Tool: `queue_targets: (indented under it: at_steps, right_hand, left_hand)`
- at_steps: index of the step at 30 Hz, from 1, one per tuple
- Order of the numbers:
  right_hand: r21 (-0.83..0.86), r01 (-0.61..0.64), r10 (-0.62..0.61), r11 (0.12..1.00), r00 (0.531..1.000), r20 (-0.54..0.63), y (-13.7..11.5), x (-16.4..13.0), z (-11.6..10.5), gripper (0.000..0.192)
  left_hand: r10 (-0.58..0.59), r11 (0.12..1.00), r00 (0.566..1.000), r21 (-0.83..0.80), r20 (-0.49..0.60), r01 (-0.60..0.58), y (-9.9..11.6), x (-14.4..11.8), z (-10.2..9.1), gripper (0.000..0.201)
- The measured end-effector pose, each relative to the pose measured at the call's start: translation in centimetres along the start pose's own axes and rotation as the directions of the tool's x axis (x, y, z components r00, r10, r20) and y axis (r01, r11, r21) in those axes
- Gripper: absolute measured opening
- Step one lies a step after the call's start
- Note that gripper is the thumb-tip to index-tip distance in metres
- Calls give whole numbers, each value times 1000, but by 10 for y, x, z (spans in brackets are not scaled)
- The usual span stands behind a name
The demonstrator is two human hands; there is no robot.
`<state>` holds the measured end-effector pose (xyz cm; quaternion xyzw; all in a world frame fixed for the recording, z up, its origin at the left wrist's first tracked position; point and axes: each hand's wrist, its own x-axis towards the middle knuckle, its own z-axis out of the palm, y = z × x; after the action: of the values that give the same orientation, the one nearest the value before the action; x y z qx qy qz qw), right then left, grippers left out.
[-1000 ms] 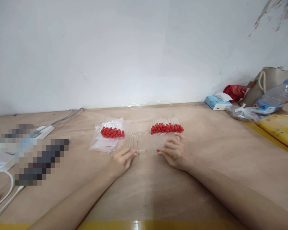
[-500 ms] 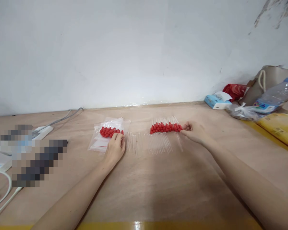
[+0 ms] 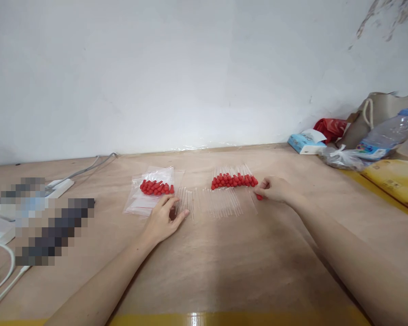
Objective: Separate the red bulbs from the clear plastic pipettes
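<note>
Head view: the left hand (image 3: 161, 222) has thumb and fingers spread, with red bulbs (image 3: 156, 187) at its twelve o'clock and clear tubes (image 3: 189, 200) at its two. The right hand (image 3: 274, 190) pinches one red bulb (image 3: 259, 197); red-ended tubes (image 3: 234, 180) lie at its nine.

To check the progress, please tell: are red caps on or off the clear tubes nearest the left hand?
Off, where visible: these clear tubes show bare ends; red caps lie piled beside them.
</note>
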<state>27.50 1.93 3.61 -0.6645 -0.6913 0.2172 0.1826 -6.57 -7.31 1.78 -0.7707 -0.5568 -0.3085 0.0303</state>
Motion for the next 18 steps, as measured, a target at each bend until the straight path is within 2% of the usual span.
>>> queue_targets:
  at_steps: [3, 5, 8, 10, 14, 18]
  right_hand:
    - [-2, 64, -63, 998, 979, -194, -5, -1, 1, 11]
    - [-8, 200, -194, 980, 940, -280, -9, 0, 5, 12]
    - [-122, 437, -452, 891, 827, -334, -17, 8, 16, 20]
    - [-233, 482, -536, 844, 765, -358, -22, 14, 24, 23]
    - [-355, 485, -591, 799, 742, -316, -29, 25, 32, 19]
    - [-365, 514, -621, 776, 723, -303, -31, 28, 38, 19]
  left_hand:
    - [17, 1000, 999, 17, 41, -18, 1, -4, -5, 42]
    - [24, 999, 997, 23, 70, -26, 0, -5, -7, 48]
    - [12, 1000, 994, -7, 104, -12, -1, -6, -7, 56]
    - [7, 999, 994, -41, 106, -2, 0, -6, -7, 56]
    - [16, 998, 997, -69, 77, -11, 3, -5, -2, 42]
    - [17, 997, 998, -77, 62, -12, 3, -6, 3, 40]
